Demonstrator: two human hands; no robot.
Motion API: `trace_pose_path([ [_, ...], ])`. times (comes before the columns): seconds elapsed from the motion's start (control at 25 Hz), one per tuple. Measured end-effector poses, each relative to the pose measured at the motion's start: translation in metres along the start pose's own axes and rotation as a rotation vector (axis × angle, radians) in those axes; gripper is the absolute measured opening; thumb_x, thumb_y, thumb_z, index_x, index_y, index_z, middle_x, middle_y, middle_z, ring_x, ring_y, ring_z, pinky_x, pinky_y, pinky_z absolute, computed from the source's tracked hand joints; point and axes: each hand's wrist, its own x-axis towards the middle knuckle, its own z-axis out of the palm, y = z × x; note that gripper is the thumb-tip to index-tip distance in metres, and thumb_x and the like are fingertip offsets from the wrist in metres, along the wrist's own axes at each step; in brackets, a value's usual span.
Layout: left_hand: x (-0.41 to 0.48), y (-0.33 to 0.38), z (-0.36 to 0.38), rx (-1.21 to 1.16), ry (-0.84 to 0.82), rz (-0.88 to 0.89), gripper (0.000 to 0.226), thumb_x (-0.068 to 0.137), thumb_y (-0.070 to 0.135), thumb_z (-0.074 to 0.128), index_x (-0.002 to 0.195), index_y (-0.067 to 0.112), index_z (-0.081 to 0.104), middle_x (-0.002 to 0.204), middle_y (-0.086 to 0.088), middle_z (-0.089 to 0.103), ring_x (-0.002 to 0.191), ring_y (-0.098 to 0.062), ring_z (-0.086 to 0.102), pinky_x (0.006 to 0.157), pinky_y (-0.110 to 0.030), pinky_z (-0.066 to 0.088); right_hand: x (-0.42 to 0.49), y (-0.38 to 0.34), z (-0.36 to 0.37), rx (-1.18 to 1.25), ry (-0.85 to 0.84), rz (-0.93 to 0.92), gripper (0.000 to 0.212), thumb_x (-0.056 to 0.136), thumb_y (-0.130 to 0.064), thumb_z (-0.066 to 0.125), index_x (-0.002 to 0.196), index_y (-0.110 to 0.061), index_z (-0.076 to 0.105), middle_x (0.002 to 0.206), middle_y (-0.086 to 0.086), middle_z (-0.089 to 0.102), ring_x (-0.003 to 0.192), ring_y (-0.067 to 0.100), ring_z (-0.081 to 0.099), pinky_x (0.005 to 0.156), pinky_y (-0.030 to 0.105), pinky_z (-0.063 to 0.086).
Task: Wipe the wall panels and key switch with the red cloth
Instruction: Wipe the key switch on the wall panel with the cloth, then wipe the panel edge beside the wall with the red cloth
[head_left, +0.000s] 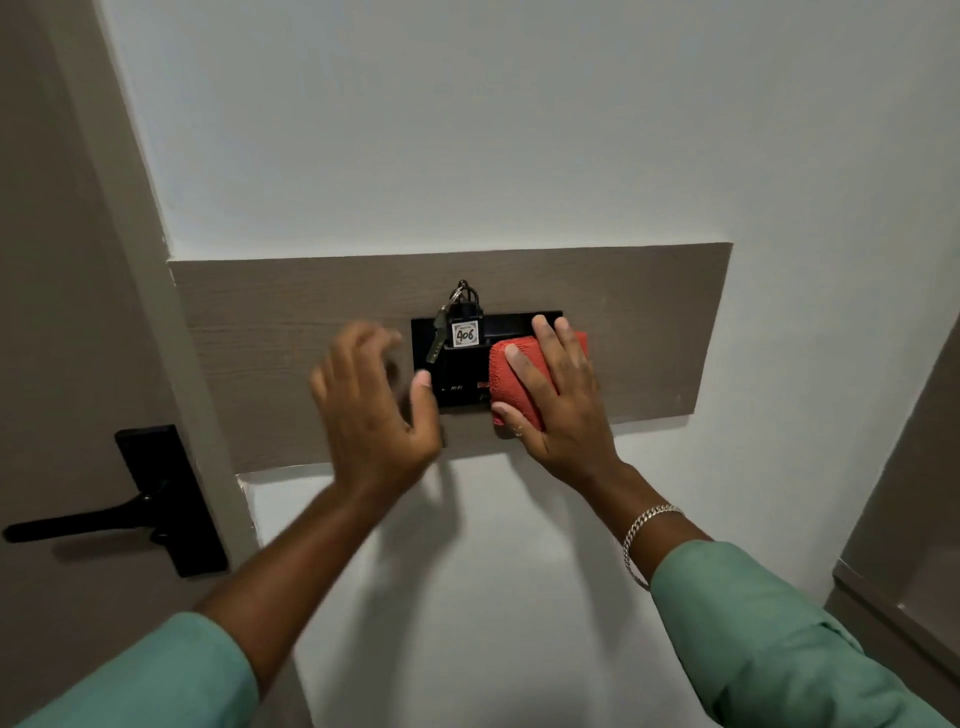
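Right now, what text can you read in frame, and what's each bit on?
"406": handwritten on the white key tag hanging at the key switch.
"Hi-Fi": small white lettering low on the key switch face, left of the red cloth; blurry, so a likely reading only.
Fine print along the tag's top edge: too small to read.
Small red mark beside the cloth: unreadable.

Red cloth, woven texture. Key switch black. Wall panel grey-brown woodgrain. Door handle black, at 8 o'clock. Sleeves green.
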Motion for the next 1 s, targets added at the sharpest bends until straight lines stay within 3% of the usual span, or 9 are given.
trace_pose_path([
  [0.08,-0.033,0.041,0.012,-0.312,-0.040,-0.326,0.011,0.087,0.021,0.057,0.097,0.017,0.053,0.088,-0.005,0.061,0.080,-0.022,0.057,0.073,-0.041,0.048,0.002,-0.003,-0.004,0.066,-0.022,0.054,0.060,0.095,-0.043,0.058,0.146,-0.019,0.035,0.158,0.023,0.030,0.150,0.040,0.023,0.123,0.058,0.024],
  [0.2,-0.053,0.078,0.031,-0.661,-0.250,-0.790,0.014,0.091,0.022,0.065,0.104,0.018,0.058,0.094,0.002,0.065,0.086,-0.013,0.063,0.075,-0.023,0.051,0.001,-0.004,-0.013,0.138,-0.065,0.096,0.062,0.095,-0.040,0.058,0.147,-0.017,0.031,0.159,0.023,0.026,0.152,0.038,0.020,0.126,0.053,0.018],
  [0.32,-0.039,0.085,0.047,-0.875,-0.360,-0.927,0.020,0.089,0.022,0.068,0.107,0.015,0.062,0.092,-0.001,0.067,0.083,-0.012,0.064,0.072,-0.018,0.054,-0.001,0.006,-0.026,0.202,-0.172,0.034,0.064,0.096,-0.032,0.055,0.149,-0.013,0.025,0.161,0.023,0.021,0.153,0.035,0.016,0.126,0.054,0.019],
  [0.48,-0.036,0.098,0.075,-0.989,-0.529,-0.969,0.017,0.085,0.019,0.071,0.102,0.018,0.073,0.093,-0.008,0.076,0.085,-0.023,0.073,0.076,-0.035,0.060,-0.026,0.032,-0.057,0.210,-0.364,0.092,0.089,0.086,-0.040,0.063,0.155,-0.020,0.011,0.167,0.011,0.005,0.157,0.025,0.004,0.125,0.060,0.016],
  [0.6,-0.046,0.127,0.112,-1.130,-0.621,-1.017,0.019,0.081,0.016,0.074,0.099,0.016,0.073,0.089,-0.005,0.077,0.083,-0.025,0.073,0.070,-0.038,0.060,-0.072,0.063,-0.088,0.244,-0.351,0.439,0.103,0.081,-0.063,0.061,0.157,-0.023,0.003,0.168,0.002,0.004,0.157,0.020,0.004,0.127,0.051,0.011],
  [0.72,-0.062,0.169,0.167,-1.219,-0.721,-1.075,0.019,0.084,0.011,0.072,0.102,0.017,0.072,0.091,-0.002,0.078,0.086,-0.023,0.074,0.077,-0.039,0.061,-0.121,0.097,-0.125,0.643,-0.240,1.041,0.110,0.071,-0.075,0.063,0.155,-0.028,0.010,0.156,-0.004,0.037,0.141,0.012,0.044,0.113,0.033,0.042],
  [0.8,-0.081,0.198,0.207,-1.203,-0.798,-1.082,0.020,0.084,0.011,0.073,0.102,0.019,0.071,0.092,-0.002,0.079,0.089,-0.025,0.074,0.084,-0.043,0.060,-0.152,0.129,-0.144,0.870,-0.155,1.265,0.096,0.070,-0.081,0.060,0.145,-0.025,0.038,0.135,0.003,0.062,0.116,0.015,0.067,0.097,0.031,0.055],
  [0.92,-0.126,0.251,0.268,-1.147,-0.907,-1.107,0.020,0.082,0.018,0.076,0.100,0.021,0.069,0.098,-0.007,0.079,0.089,-0.028,0.075,0.081,-0.045,0.062,-0.200,0.189,-0.177,0.896,0.002,1.443,0.040,0.094,-0.038,0.062,0.123,-0.011,0.060,0.110,0.017,0.074,0.095,0.037,0.073,0.084,0.042,0.063],
  [1.0,-0.160,0.285,0.302,-1.081,-0.960,-1.146,0.031,0.078,0.022,0.081,0.103,0.015,0.065,0.105,-0.016,0.075,0.088,-0.033,0.075,0.077,-0.049,0.063,-0.233,0.223,-0.197,0.767,0.079,1.513,0.019,0.095,-0.015,0.062,0.112,-0.007,0.063,0.094,0.018,0.075,0.077,0.034,0.072,0.068,0.039,0.063],
])
